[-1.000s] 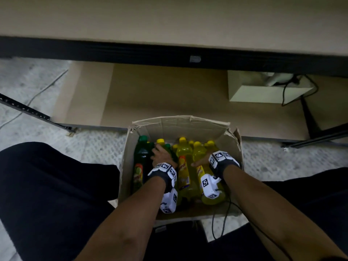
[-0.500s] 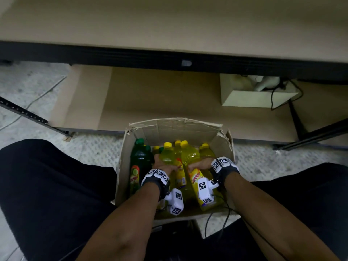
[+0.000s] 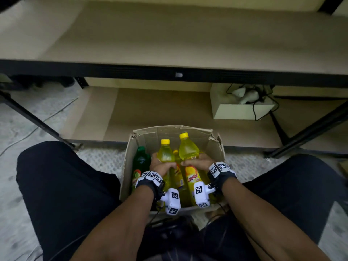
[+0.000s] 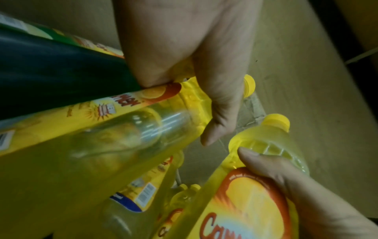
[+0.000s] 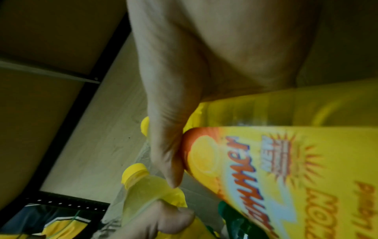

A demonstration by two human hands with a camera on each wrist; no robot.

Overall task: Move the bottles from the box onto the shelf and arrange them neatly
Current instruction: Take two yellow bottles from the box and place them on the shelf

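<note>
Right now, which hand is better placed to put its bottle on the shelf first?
Probably the right hand: its yellow bottle is already higher out of the box than the left hand's bottle.

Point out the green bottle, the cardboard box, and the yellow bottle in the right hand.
green bottle [image 3: 140, 161], head view, on its dark shoulder below the cap.
cardboard box [image 3: 125, 172], head view, on its left outer wall.
yellow bottle in the right hand [image 3: 188, 150], head view, on its clear upper body.
</note>
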